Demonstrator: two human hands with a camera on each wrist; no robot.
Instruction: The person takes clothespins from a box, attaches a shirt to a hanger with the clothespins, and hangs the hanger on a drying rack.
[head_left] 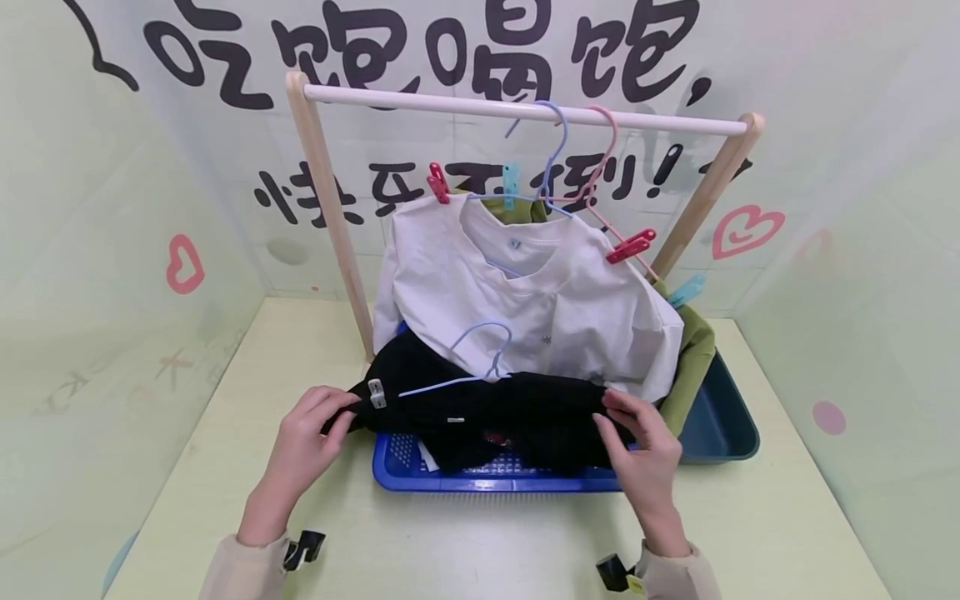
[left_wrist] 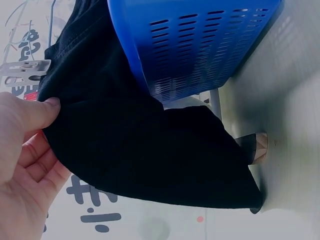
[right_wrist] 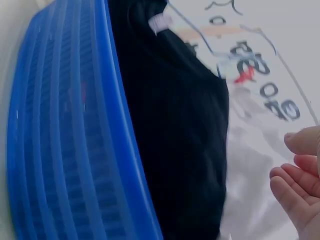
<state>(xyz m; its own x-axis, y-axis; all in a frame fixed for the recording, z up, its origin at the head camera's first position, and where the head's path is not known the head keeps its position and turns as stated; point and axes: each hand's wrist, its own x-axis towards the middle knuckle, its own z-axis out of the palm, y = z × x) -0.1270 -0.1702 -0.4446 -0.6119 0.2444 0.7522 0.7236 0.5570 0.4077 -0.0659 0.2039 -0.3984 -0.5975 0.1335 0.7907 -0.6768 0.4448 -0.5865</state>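
Note:
A black shirt is threaded on a light-blue hanger, its hook pointing up. It lies over the blue basket. My left hand pinches the shirt's left edge between thumb and fingers, beside a pale grey clothespin clipped at that shoulder; the left wrist view shows the cloth hanging from this grip. At the other shoulder is my right hand. Its thumb and fingers are apart with nothing between them, and in the right wrist view a gap separates the fingers from the cloth.
Behind stands a rack with a white rail and wooden posts. A white shirt hangs there on a blue hanger, with red clothespins. Behind it are a pink hanger, a green garment and a dark teal basin.

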